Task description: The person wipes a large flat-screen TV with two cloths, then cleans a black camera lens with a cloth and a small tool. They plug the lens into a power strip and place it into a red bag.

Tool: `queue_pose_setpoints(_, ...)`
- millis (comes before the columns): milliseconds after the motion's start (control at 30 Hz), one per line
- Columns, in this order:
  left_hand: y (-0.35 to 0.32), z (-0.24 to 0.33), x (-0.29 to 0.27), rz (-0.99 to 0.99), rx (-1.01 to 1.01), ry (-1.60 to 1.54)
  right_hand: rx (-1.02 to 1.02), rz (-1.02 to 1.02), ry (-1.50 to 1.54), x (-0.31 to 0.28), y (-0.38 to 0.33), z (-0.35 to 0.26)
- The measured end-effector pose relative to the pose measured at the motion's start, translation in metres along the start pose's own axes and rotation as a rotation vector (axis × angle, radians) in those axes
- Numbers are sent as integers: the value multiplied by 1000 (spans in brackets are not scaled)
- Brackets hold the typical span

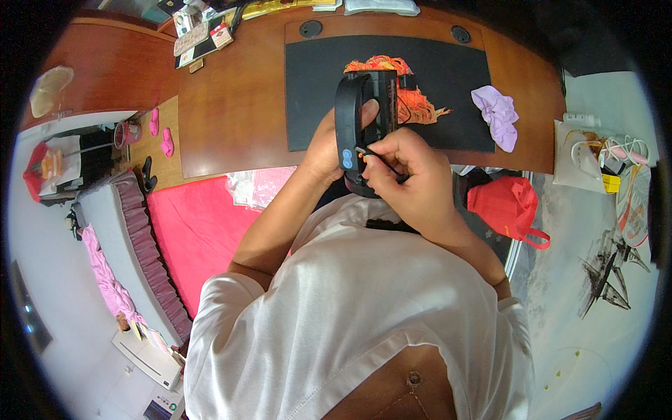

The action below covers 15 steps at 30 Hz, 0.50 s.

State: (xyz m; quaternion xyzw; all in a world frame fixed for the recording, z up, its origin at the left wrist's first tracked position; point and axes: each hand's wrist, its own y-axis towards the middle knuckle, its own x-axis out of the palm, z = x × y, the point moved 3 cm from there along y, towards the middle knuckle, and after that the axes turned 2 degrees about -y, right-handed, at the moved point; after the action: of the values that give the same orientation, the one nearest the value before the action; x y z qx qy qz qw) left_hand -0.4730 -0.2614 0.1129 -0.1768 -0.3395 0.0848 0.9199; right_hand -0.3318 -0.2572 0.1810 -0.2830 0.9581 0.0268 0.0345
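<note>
In front of my chest, over the desk's near edge, is a black handheld device [348, 105] with a curved carrying handle and two round blue buttons. My left hand [323, 145] is wrapped around it, with the thumb showing through the gap under the handle. Close beside the buttons, my right hand [411, 166] pinches the small end of a thin black cable [400, 173] between thumb and fingertips. Whether that end touches the device, I cannot tell. Beyond the device, a bunched orange patterned cloth [420, 106] with fringed edges lies on the black desk mat [318, 91], partly hidden.
A lilac piece of fabric [495, 117] lies on the wooden desk [231, 105] at the right. Boxes and small items [203, 43] stand at the far left corner. Below the desk's right edge is a red bag [507, 203]. A bed with a pink cover [196, 231] is at left.
</note>
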Motion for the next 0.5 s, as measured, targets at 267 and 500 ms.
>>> queue_pose_setpoints(267,1,-3,1,10,24,-11,97,-26,64,-5,0,3)
queue_pose_setpoints(500,-7,7,4,36,86,138,-58,-20,-164,-14,5,-8)
